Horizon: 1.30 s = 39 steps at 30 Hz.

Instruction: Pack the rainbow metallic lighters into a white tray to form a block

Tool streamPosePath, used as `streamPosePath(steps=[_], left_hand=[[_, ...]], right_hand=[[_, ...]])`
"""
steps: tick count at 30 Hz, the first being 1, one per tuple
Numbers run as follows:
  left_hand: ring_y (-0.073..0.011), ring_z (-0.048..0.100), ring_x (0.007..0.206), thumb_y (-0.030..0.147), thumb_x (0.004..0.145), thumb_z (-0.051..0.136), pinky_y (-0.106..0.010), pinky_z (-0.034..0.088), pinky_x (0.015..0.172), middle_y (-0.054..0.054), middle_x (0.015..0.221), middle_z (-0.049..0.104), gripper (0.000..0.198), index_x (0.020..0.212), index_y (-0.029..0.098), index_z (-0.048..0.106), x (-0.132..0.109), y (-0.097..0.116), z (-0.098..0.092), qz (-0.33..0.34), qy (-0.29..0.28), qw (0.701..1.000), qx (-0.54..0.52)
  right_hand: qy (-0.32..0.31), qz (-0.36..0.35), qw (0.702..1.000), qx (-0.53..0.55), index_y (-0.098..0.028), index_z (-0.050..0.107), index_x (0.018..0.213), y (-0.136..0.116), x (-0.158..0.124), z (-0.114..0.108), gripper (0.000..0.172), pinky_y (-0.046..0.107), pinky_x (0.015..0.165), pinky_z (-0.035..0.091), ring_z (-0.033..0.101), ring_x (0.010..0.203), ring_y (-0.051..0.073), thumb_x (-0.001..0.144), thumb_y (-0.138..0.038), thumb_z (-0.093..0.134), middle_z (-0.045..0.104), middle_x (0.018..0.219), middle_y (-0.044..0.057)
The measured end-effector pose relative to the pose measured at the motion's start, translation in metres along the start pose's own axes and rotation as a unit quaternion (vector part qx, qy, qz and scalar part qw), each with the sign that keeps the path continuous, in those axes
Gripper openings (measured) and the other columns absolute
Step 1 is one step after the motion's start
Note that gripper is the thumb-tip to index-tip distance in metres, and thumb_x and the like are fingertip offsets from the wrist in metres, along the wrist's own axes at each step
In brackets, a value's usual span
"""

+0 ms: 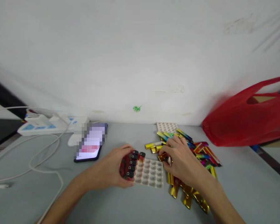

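White tray [149,173] (gridded), gold foil strips [188,190]

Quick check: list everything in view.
Wall: one, white, back
Table: one, grey, below
Near tray: one, cream, centre
Far tray: one, cream, by wall
Dark-topped pieces: at least six, black and red, near tray's left end
Foil strips: many, gold and multicoloured, right of near tray
Phone: one, black, left of near tray
White item: one, unclear, left of phone
Power strip: one, white, back left
Plugs: two, white, on power strip
Cables: several, white, left
Bag: one, red, right
Mark: one, green, on wall
Left hand: one, bare, around dark-topped pieces
Right hand: one, bare, over foil strips
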<state>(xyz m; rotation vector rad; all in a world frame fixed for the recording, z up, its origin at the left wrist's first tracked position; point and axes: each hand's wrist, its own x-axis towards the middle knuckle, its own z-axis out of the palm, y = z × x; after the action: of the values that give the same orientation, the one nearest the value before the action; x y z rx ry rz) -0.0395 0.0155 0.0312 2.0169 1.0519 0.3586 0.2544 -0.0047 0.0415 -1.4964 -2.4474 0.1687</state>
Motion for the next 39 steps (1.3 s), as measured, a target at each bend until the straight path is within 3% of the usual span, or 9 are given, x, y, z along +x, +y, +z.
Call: streamPosePath(steps=[8, 12, 16, 20, 22, 26, 28, 36, 39], left_hand=[[-0.025, 0.067, 0.094, 0.03, 0.067, 0.094, -0.032, 0.054, 0.082, -0.002, 0.108, 0.065, 0.047, 0.104, 0.023, 0.067, -0.001, 0.0, 0.0, -0.002, 0.002, 1.0, 0.007], [-0.0248, 0.067, 0.095, 0.031, 0.067, 0.095, -0.032, 0.054, 0.081, -0.002, 0.109, 0.065, 0.047, 0.104, 0.023, 0.067, -0.001, 0.001, -0.001, 0.001, 0.002, 1.0, 0.003], [-0.0247, 0.068, 0.094, 0.031, 0.068, 0.096, -0.033, 0.055, 0.082, -0.002, 0.11, 0.066, 0.048, 0.105, 0.022, 0.068, -0.001, 0.001, -0.001, 0.003, 0.001, 1.0, -0.003], [-0.0249, 0.068, 0.094, 0.033, 0.069, 0.096, -0.033, 0.055, 0.081, -0.002, 0.11, 0.066, 0.048, 0.106, 0.023, 0.068, -0.001, -0.001, -0.001, 0.002, 0.001, 1.0, -0.005], [-0.0251, 0.067, 0.094, 0.033, 0.068, 0.096, -0.033, 0.055, 0.081, -0.002, 0.11, 0.066, 0.049, 0.106, 0.023, 0.068, -0.001, -0.001, -0.001, 0.0, 0.003, 1.0, -0.002], [-0.0247, 0.067, 0.094, 0.033, 0.067, 0.096, -0.032, 0.055, 0.081, -0.003, 0.111, 0.066, 0.049, 0.106, 0.023, 0.068, -0.001, -0.001, 0.0, 0.003, 0.005, 1.0, -0.001], [-0.0243, 0.067, 0.092, 0.033, 0.066, 0.095, -0.031, 0.054, 0.079, -0.002, 0.109, 0.066, 0.049, 0.106, 0.023, 0.068, -0.001, -0.001, 0.0, 0.0, 0.005, 1.0, 0.0], [-0.0241, 0.068, 0.091, 0.032, 0.066, 0.096, -0.031, 0.055, 0.077, -0.002, 0.107, 0.065, 0.05, 0.105, 0.022, 0.068, 0.0, 0.0, -0.001, -0.005, -0.002, 1.0, -0.01], [-0.025, 0.068, 0.094, 0.032, 0.065, 0.096, -0.032, 0.056, 0.081, -0.002, 0.108, 0.064, 0.05, 0.104, 0.023, 0.067, 0.0, 0.0, 0.0, -0.001, 0.004, 1.0, -0.005]], right_hand=[[0.015, -0.031, 0.999, 0.035, -0.022, 0.064, 0.091, 0.009, 0.003, -0.003, 0.017, 0.048, 0.094, 0.041, 0.061, 0.099, 0.03, 0.094, -0.009, 0.076, 0.07, 0.095, 0.005], [0.092, 0.031, 0.985, 0.139, -0.023, 0.066, 0.101, 0.013, 0.002, -0.007, 0.013, 0.042, 0.09, 0.043, 0.062, 0.096, 0.028, 0.105, -0.031, 0.075, 0.07, 0.098, 0.005], [0.169, 0.135, 0.905, 0.366, -0.025, 0.061, 0.101, 0.012, 0.004, -0.006, 0.027, 0.034, 0.078, 0.045, 0.065, 0.084, 0.022, 0.106, -0.049, 0.073, 0.073, 0.09, 0.001], [0.165, 0.206, 0.816, 0.514, -0.024, 0.067, 0.111, 0.011, 0.009, -0.002, 0.036, 0.032, 0.071, 0.044, 0.065, 0.075, 0.021, 0.102, -0.058, 0.074, 0.075, 0.077, 0.0], [0.152, 0.209, 0.827, 0.499, -0.022, 0.075, 0.116, 0.014, 0.009, -0.001, 0.041, 0.034, 0.073, 0.046, 0.068, 0.079, 0.023, 0.1, -0.06, 0.075, 0.078, 0.083, 0.003], [0.127, 0.195, 0.895, 0.381, -0.022, 0.085, 0.104, 0.023, 0.007, 0.001, 0.04, 0.039, 0.079, 0.048, 0.071, 0.088, 0.028, 0.099, -0.061, 0.076, 0.083, 0.099, 0.009], [0.124, 0.206, 0.886, 0.396, -0.022, 0.084, 0.101, 0.025, 0.006, 0.002, 0.042, 0.038, 0.078, 0.048, 0.07, 0.085, 0.026, 0.099, -0.062, 0.075, 0.082, 0.094, 0.008], [0.058, 0.234, 0.657, 0.715, -0.017, 0.082, 0.104, 0.012, 0.009, 0.0, 0.036, 0.029, 0.081, 0.055, 0.07, 0.084, 0.017, 0.089, -0.048, 0.093, 0.082, 0.093, 0.007], [0.002, 0.223, 0.607, 0.763, -0.014, 0.083, 0.106, 0.002, 0.01, 0.0, 0.033, 0.026, 0.08, 0.057, 0.071, 0.085, 0.015, 0.089, -0.039, 0.093, 0.083, 0.101, 0.011]])
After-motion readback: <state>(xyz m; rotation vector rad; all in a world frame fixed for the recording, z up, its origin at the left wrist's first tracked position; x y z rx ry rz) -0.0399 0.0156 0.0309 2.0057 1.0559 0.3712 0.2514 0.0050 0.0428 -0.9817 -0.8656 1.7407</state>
